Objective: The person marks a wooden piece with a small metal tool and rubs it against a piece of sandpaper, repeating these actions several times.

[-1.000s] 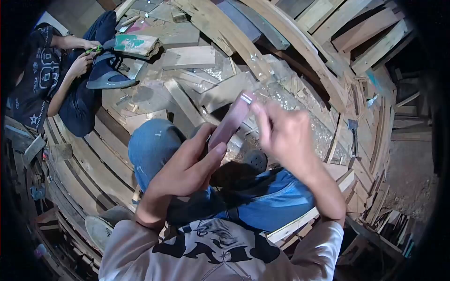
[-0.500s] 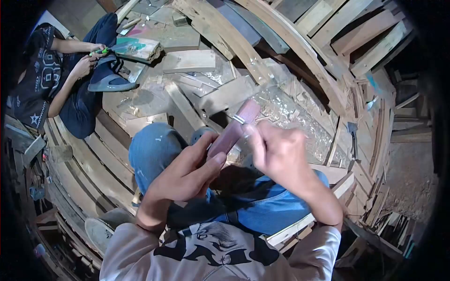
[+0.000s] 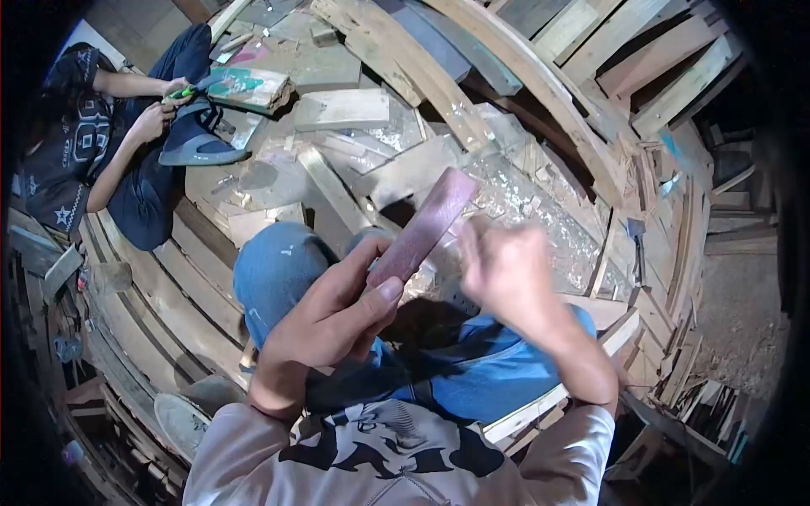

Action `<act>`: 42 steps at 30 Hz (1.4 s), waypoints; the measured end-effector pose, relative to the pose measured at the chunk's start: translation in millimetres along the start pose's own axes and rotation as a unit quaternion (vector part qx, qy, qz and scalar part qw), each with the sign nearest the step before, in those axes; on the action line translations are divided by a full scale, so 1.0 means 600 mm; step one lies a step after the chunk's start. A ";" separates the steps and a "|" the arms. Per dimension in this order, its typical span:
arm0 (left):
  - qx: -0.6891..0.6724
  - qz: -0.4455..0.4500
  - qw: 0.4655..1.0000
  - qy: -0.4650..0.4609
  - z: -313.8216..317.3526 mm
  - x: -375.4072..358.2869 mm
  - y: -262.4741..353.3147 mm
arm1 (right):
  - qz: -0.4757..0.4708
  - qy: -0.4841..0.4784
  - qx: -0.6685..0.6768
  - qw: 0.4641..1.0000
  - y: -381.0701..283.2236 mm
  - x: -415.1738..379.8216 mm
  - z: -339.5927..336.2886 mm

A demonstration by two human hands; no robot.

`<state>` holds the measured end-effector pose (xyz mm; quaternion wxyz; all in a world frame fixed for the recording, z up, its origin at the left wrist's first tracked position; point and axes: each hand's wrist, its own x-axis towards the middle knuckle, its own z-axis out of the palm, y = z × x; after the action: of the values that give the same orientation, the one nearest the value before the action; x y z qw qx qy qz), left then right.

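Observation:
In my left hand (image 3: 333, 312) is a long reddish-purple sharpening stone (image 3: 426, 223), gripped at its lower end with the thumb on top and tilted up to the right. My right hand (image 3: 510, 266) is closed just right of the stone and smeared by motion. Its fingers pinch a small metal blade (image 3: 456, 228), mostly hidden and blurred beside the stone's edge. Both hands are above my lap, over my blue jeans (image 3: 481, 371).
At the upper left a seated person (image 3: 84, 135) holds a green-handled tool (image 3: 184, 92) near a green-painted wood block (image 3: 249, 88). Planks (image 3: 342, 110) and wood scraps lie ahead. Curved timbers (image 3: 540, 93) rise on the right. A dark metal tool (image 3: 635, 244) leans there.
My right hand has shifted slightly right, taking the shiny metal blade off the stone's face. The stone has turned a little, showing its broad face. The other person's hands have barely moved.

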<state>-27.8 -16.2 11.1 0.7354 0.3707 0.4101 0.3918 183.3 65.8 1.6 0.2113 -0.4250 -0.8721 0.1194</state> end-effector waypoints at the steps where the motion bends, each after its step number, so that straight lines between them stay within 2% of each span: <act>1: -0.009 -0.004 1.000 0.008 0.001 -0.005 -0.001 | 0.056 0.028 0.003 0.998 0.015 0.007 -0.012; 3: -0.017 0.006 1.000 0.017 -0.001 -0.001 0.001 | 0.094 0.125 0.093 0.983 0.012 0.014 -0.035; 4: -0.010 0.007 1.000 0.011 -0.003 0.001 -0.001 | 0.068 0.155 0.092 0.981 0.016 0.010 -0.034; 7: -0.004 0.002 1.000 0.006 -0.004 0.002 0.004 | -0.045 0.128 0.096 0.986 -0.007 -0.002 -0.021; 9: 0.013 0.007 1.000 0.026 0.004 0.006 0.005 | -0.096 0.079 0.048 0.991 -0.018 -0.005 -0.017; 11: 0.008 0.030 0.999 0.035 0.007 0.011 -0.004 | -0.128 0.098 0.035 0.986 -0.010 0.003 -0.005; 13: 0.027 0.008 0.999 0.035 0.003 0.010 0.001 | -0.062 0.109 -0.004 0.992 0.004 0.011 -0.011; 14: 0.025 0.009 0.999 0.036 0.001 0.007 0.000 | -0.059 0.109 -0.019 0.992 0.005 0.014 -0.018; 17: 0.009 -0.008 1.000 0.027 -0.002 0.009 0.002 | -0.112 0.069 0.040 0.990 -0.011 0.000 -0.003; 18: 0.013 -0.008 0.999 0.035 0.000 0.012 0.002 | -0.128 0.082 0.031 0.988 -0.002 0.006 -0.003; 19: 0.016 -0.012 0.999 0.042 0.001 0.011 0.002 | -0.075 0.092 0.006 0.993 0.007 0.012 -0.008; 21: -0.002 -0.020 1.000 0.024 -0.004 0.004 -0.004 | -0.060 0.105 -0.014 0.993 0.004 0.020 -0.026; 23: -0.019 -0.013 1.000 0.005 -0.002 0.012 -0.002 | -0.109 0.056 0.025 0.992 -0.017 -0.002 -0.012; 24: -0.011 -0.010 1.000 0.016 0.002 0.012 -0.001 | -0.125 0.062 0.055 0.989 -0.020 -0.002 -0.008; 25: -0.002 -0.009 1.000 0.030 0.004 0.011 -0.002 | -0.123 0.062 0.057 0.989 -0.013 0.004 -0.013; 27: 0.018 -0.019 0.999 0.033 0.007 0.007 -0.005 | -0.038 0.080 -0.024 0.996 0.003 0.017 -0.028; 28: 0.037 -0.016 0.999 0.034 0.008 0.010 -0.004 | -0.054 0.092 -0.010 0.994 0.003 0.016 -0.028; 29: 0.039 -0.009 0.999 0.033 0.005 0.014 -0.003 | -0.058 0.040 -0.005 0.997 -0.013 0.002 -0.028; 31: 0.068 -0.029 0.997 0.014 -0.003 0.012 -0.005 | -0.094 0.019 0.016 0.995 -0.027 -0.003 -0.023; 35: 0.077 0.018 0.996 0.039 0.004 0.015 -0.009 | -0.037 0.085 0.010 0.996 -0.005 0.008 -0.023; 37: 0.064 -0.020 0.997 0.025 0.003 0.008 -0.004 | -0.073 0.014 0.039 0.996 -0.028 -0.014 -0.020; 38: 0.064 -0.022 0.997 0.023 0.004 0.013 -0.005 | -0.088 0.027 0.026 0.995 -0.020 -0.008 -0.021; 39: 0.073 -0.011 0.997 0.035 0.006 0.016 -0.006 | -0.043 0.041 0.028 0.998 -0.009 -0.002 -0.017; 41: 0.080 -0.002 0.996 0.047 0.009 0.009 -0.008 | -0.023 0.071 -0.008 0.997 0.000 0.007 -0.022; 42: 0.083 0.004 0.996 0.039 0.010 0.006 -0.005 | -0.040 0.037 0.021 0.998 -0.021 -0.004 -0.029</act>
<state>-20.4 -15.4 9.4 0.6841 0.4168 0.4677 0.3734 184.3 57.0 21.2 0.2564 -0.3891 -0.8775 0.1132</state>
